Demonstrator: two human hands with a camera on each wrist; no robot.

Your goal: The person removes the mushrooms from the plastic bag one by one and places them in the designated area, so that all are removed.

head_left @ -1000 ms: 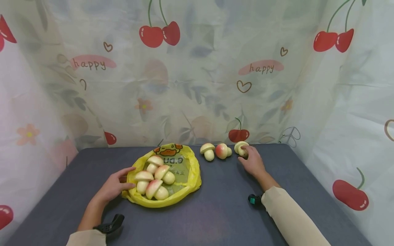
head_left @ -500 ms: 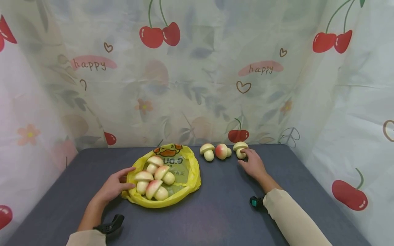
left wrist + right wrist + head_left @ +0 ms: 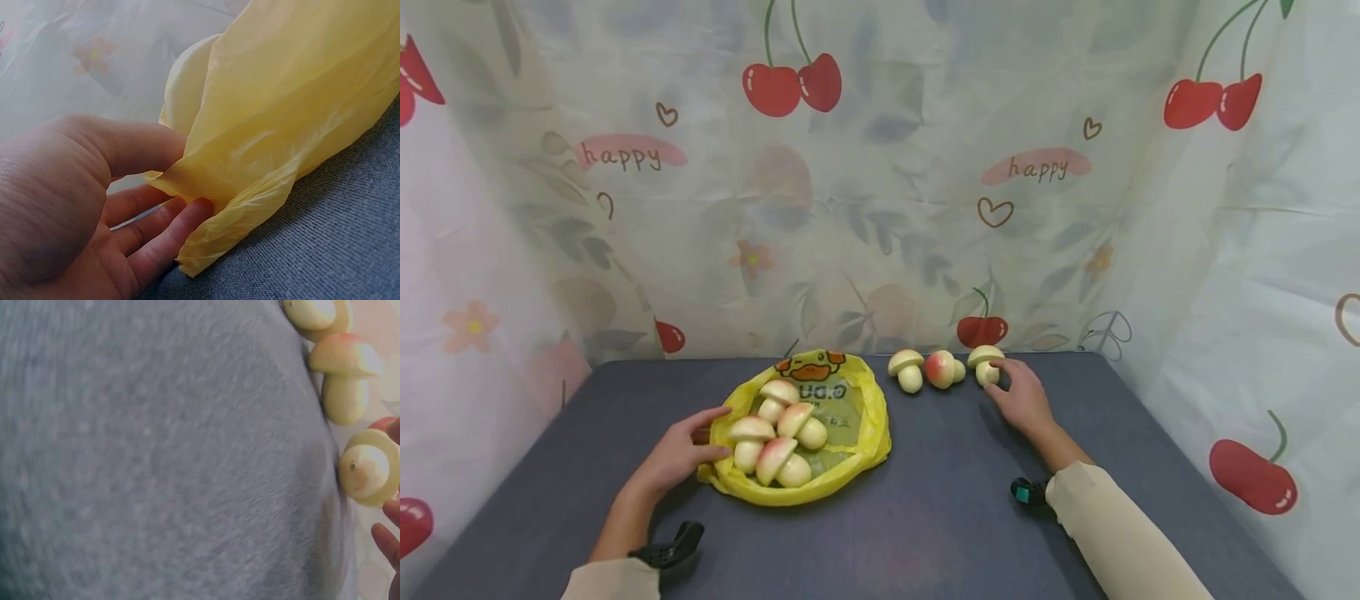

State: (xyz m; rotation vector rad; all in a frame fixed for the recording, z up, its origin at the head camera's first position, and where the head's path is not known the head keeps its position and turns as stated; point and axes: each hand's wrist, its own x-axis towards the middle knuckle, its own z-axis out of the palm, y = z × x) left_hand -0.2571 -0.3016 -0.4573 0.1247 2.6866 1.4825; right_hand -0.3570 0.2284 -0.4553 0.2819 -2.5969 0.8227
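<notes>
While your left hand (image 3: 677, 454) pinches the rim of the thin yellow plastic bag (image 3: 878, 417), your right hand (image 3: 1021, 398), thumb and fingers parted, sits just beside the rightmost cream, dome-capped mushroom (image 3: 986, 367), its stem facing you; whether they touch cannot be told. You can read "happy" twice on the pale cherry-printed backdrop (image 3: 880, 167), the bag's lettering only partly. Counting that one, three mushrooms (image 3: 942, 369) line the dark blue-grey table's (image 3: 925, 517) far edge; four pink-tinged mushrooms (image 3: 792, 420) lie inside the bag.
</notes>
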